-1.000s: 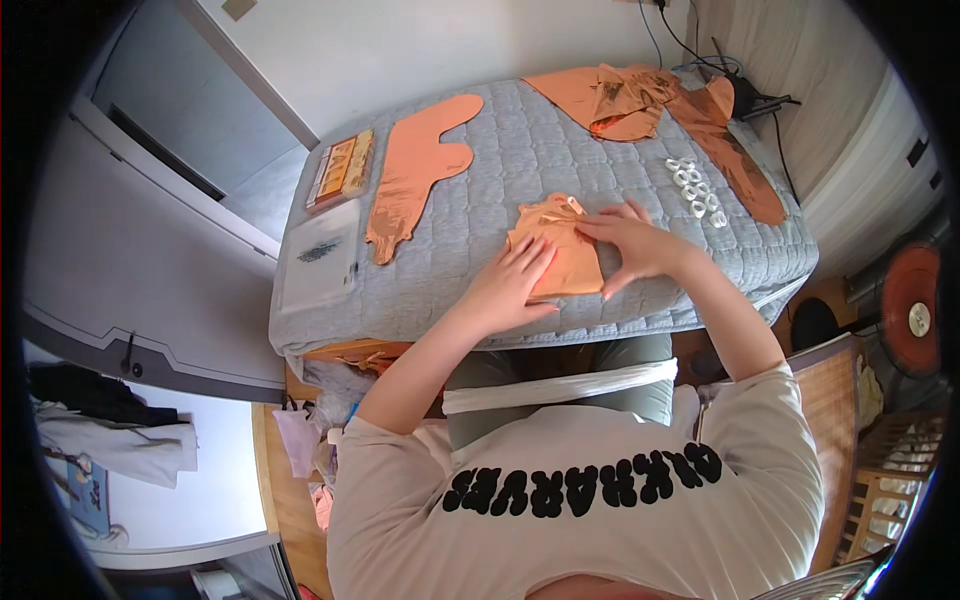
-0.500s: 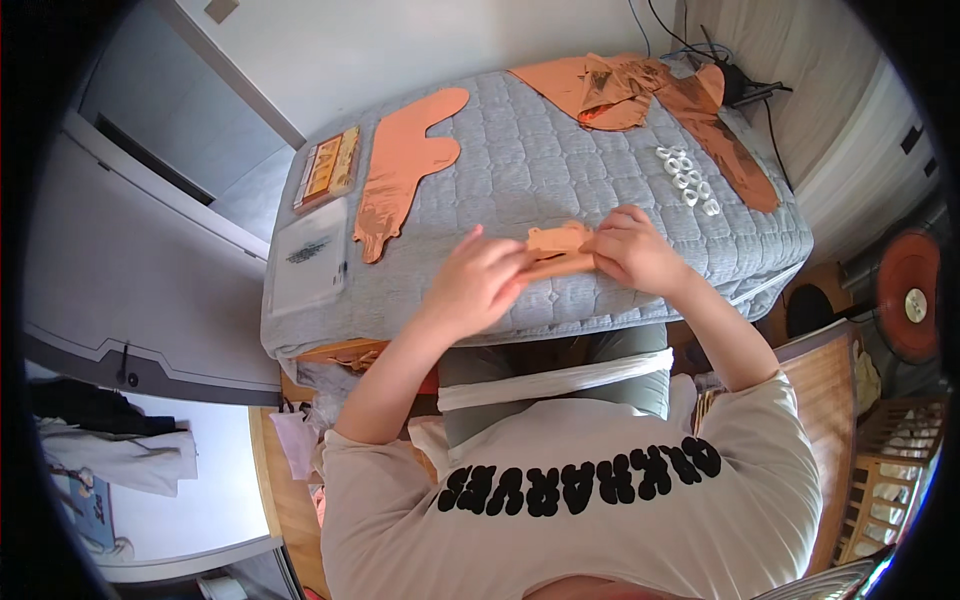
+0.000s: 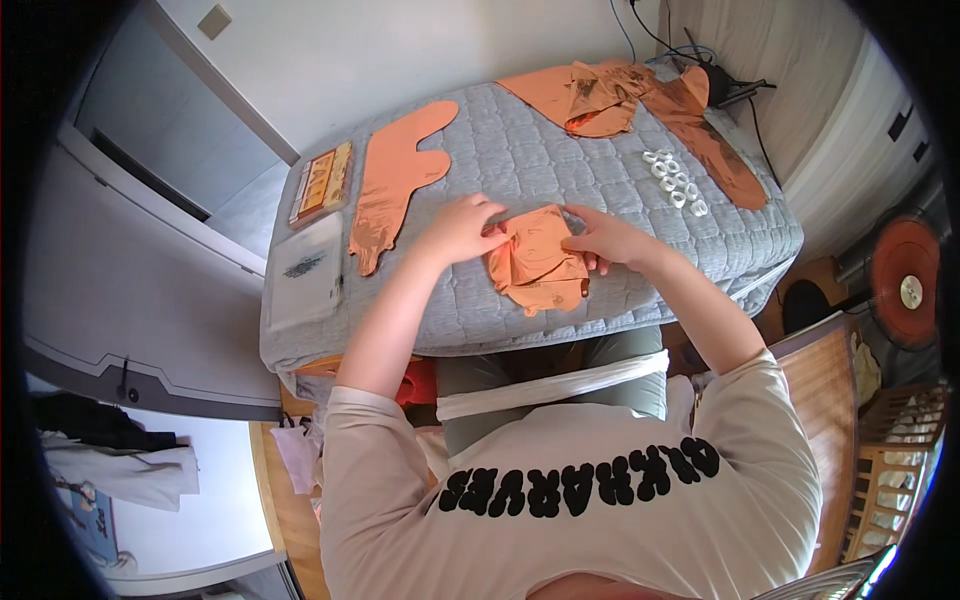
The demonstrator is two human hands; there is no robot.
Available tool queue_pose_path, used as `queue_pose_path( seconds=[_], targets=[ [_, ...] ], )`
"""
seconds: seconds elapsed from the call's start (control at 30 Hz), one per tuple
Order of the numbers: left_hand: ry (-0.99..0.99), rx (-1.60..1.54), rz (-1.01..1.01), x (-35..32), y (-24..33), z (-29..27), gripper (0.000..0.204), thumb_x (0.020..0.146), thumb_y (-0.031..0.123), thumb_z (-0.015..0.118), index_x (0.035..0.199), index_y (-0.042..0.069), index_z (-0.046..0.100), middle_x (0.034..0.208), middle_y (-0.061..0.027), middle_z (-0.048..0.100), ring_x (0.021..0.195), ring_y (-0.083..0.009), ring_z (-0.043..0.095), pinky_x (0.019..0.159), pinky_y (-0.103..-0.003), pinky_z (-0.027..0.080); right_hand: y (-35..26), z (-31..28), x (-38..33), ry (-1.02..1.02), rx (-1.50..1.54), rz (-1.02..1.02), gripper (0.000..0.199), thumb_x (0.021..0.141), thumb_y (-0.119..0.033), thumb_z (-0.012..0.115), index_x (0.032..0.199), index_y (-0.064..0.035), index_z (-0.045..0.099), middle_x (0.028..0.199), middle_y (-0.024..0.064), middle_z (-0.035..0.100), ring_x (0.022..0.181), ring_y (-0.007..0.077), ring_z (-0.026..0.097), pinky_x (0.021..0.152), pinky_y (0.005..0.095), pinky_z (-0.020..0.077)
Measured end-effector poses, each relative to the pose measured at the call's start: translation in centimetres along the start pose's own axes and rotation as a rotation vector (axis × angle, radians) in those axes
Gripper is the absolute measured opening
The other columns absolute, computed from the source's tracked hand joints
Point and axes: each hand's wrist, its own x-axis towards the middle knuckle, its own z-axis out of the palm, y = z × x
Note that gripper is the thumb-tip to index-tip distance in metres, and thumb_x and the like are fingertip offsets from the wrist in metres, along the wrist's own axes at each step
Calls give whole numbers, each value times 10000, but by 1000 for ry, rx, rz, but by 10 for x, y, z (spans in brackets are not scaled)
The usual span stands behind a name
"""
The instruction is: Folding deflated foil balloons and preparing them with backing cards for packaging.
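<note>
A folded copper-coloured foil balloon (image 3: 541, 262) lies near the front edge of the bed, its lower flap partly spread. My left hand (image 3: 463, 232) pinches its upper left edge between thumb and fingers. On the other side, my right hand (image 3: 612, 238) grips the right edge, thumb on top and fingers beneath. To the left, a flat unfilled foil balloon (image 3: 390, 180) with rounded lobes is spread out. More crumpled copper foil balloons (image 3: 705, 140) lie toward the far right. Several small white rolls (image 3: 672, 180), perhaps ribbon or tape, sit in a cluster right of my hands.
The grey quilted mattress (image 3: 480, 150) carries everything. At its left side are an orange-and-yellow packet (image 3: 322, 184) and a clear plastic bag (image 3: 305, 275) with dark marks. Black cables and a dark device (image 3: 722, 85) occupy the far right corner. A round reddish fan (image 3: 905, 285) stands at right.
The folded foil balloon has been turned from nearly edge-on to face up and opened wider, down at the mattress. My left hand shifted slightly left and away; my right hand moved slightly left.
</note>
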Motion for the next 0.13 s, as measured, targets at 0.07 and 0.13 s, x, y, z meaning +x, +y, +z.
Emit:
queue_pose_path(
  seconds=[0.07, 0.13],
  targets=[
    [50, -2, 60, 8, 7, 14, 531, 909, 360, 715, 1359, 96, 623, 1427, -154, 555, 1301, -336, 523, 1090, -454, 436, 3, -2, 2, -9, 37, 8, 870, 937, -219, 717, 1622, -56, 206, 752, 42, 637, 565, 108, 585, 434, 256, 471],
    [111, -222, 309, 15, 10, 23, 682, 912, 399, 716, 1505, 142, 497, 1496, -152, 523, 1375, -325, 491, 1158, -437, 381, 2, -5, 1, -14, 15, 6, 859, 934, -229, 725, 1613, -52, 230, 745, 56, 636, 576, 109, 591, 463, 260, 495]
  ],
)
